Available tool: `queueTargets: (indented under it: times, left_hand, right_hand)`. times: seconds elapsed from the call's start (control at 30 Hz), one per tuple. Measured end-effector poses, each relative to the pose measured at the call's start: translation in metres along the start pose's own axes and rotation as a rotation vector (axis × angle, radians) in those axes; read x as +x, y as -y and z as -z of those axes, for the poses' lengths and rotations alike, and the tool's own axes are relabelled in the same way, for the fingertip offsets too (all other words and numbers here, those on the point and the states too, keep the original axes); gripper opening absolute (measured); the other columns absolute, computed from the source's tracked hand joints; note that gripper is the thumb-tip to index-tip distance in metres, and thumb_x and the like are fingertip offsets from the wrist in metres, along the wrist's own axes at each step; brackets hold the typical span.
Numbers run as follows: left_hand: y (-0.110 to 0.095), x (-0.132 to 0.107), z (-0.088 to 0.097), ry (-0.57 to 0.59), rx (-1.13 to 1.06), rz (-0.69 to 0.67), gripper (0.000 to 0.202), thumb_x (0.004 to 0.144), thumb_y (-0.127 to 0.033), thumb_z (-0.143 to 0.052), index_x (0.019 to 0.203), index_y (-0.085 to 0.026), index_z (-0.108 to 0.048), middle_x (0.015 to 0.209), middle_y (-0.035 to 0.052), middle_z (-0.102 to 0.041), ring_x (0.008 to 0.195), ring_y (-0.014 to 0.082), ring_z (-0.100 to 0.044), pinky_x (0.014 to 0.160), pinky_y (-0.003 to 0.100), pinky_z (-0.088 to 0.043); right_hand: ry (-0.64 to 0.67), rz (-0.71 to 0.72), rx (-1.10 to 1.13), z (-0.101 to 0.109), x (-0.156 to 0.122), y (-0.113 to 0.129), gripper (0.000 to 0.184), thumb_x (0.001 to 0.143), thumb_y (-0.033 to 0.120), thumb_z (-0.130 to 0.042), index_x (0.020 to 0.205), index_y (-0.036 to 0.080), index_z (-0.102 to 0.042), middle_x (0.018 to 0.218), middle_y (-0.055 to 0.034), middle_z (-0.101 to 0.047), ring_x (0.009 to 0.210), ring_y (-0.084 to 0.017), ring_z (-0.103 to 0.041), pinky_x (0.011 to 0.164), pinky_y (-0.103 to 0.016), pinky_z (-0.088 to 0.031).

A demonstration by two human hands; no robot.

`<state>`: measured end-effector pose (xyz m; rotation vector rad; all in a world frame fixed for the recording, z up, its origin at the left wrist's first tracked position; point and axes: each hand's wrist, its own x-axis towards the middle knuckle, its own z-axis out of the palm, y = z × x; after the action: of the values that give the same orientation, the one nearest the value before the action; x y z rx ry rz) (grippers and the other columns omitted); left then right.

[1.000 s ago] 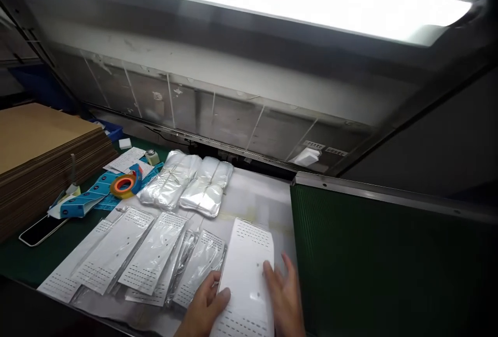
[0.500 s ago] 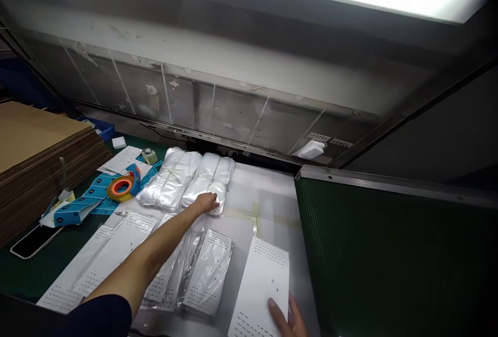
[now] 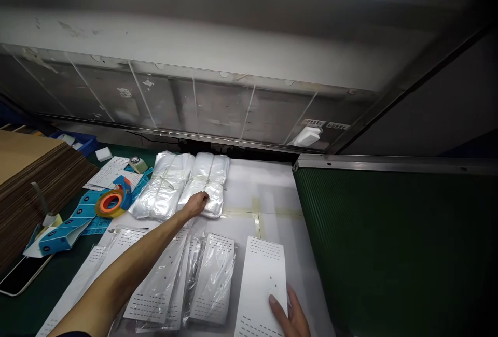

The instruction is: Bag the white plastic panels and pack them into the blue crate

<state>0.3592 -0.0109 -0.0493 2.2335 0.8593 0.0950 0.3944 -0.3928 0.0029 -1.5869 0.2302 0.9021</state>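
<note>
My left hand (image 3: 197, 203) reaches far forward across the white work surface (image 3: 268, 192) and pinches the near end of the right bundle of clear plastic bags (image 3: 208, 181). A second bundle of clear bags (image 3: 161, 192) lies beside it on the left. My right hand (image 3: 290, 313) rests flat with fingers out on the lower part of a bare white perforated panel (image 3: 262, 282). Several bagged white perforated panels (image 3: 212, 285) lie in a row left of it, under my left forearm.
A green conveyor belt (image 3: 397, 243) runs along the right. At the left stand a stack of flat cardboard (image 3: 35, 171), an orange tape roll in a blue dispenser (image 3: 112, 201), blue labels (image 3: 64, 233), printed sheets (image 3: 111, 173) and a phone (image 3: 19, 275).
A second ago both hands lay on the white panel. My left hand has stretched forward to the bag bundle and closed on its end; my right hand has stayed on the panel.
</note>
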Motion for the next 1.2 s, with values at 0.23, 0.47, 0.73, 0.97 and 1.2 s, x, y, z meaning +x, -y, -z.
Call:
queueTargets:
  times: [0.23,0.47,0.73,0.97,1.2]
  left_hand:
    - [-0.030,-0.016,0.034,-0.082,-0.422,0.027,0.028,0.086,-0.036,-0.054,0.095,-0.011,-0.062,0.090,0.0068,-0.068,0.084,0.0170,-0.064,0.081,0.037,-0.051]
    - [-0.116,-0.104,0.057,0.073,-0.752,-0.067,0.030,0.081,-0.039,-0.058,0.088,-0.010,-0.065,0.086,0.0113,-0.071,0.079,0.0214,-0.067,0.080,0.039,-0.053]
    - [-0.120,-0.182,0.023,0.164,-1.220,0.139,0.021,0.079,-0.026,-0.064,0.088,-0.006,-0.066,0.085,0.0135,-0.070,0.085,0.0235,-0.065,0.085,0.040,-0.050]
    - [-0.127,-0.203,0.024,0.256,-1.417,0.131,0.007,0.081,-0.021,-0.060,0.084,-0.016,-0.059,0.073,0.0005,-0.059,0.068,0.0132,-0.059,0.078,0.037,-0.049]
    - [-0.141,-0.181,-0.006,0.023,-0.687,0.072,0.036,0.081,-0.037,-0.053,0.110,-0.017,-0.063,0.049,-0.0028,-0.056,0.056,0.0160,-0.058,0.060,0.027,-0.043]
  right_hand:
    - [0.128,0.287,-0.304,-0.018,0.009,0.035,0.067,0.077,0.065,-0.046,0.133,0.028,-0.039,0.139,-0.0072,-0.040,0.125,-0.032,-0.040,0.085,-0.039,-0.049]
    - [0.119,0.696,-0.733,-0.068,0.006,0.085,0.035,0.077,0.059,-0.052,0.089,0.027,-0.060,0.097,-0.0040,-0.059,0.097,-0.026,-0.056,0.082,-0.038,-0.046]
    - [0.314,0.917,-0.857,-0.087,-0.019,0.089,0.027,0.092,0.038,-0.037,0.086,0.028,-0.062,0.079,-0.0001,-0.055,0.067,-0.014,-0.055,0.061,-0.025,-0.043]
    - [0.221,0.844,-0.854,-0.064,-0.004,0.104,0.028,0.088,0.045,-0.042,0.083,0.026,-0.062,0.085,-0.0014,-0.060,0.078,-0.018,-0.058,0.069,-0.031,-0.043]
    - [-0.010,0.623,-0.204,0.018,-0.038,0.111,0.024,0.075,0.047,-0.062,0.088,0.027,-0.059,0.087,-0.0004,-0.063,0.080,-0.020,-0.059,0.074,-0.031,-0.044]
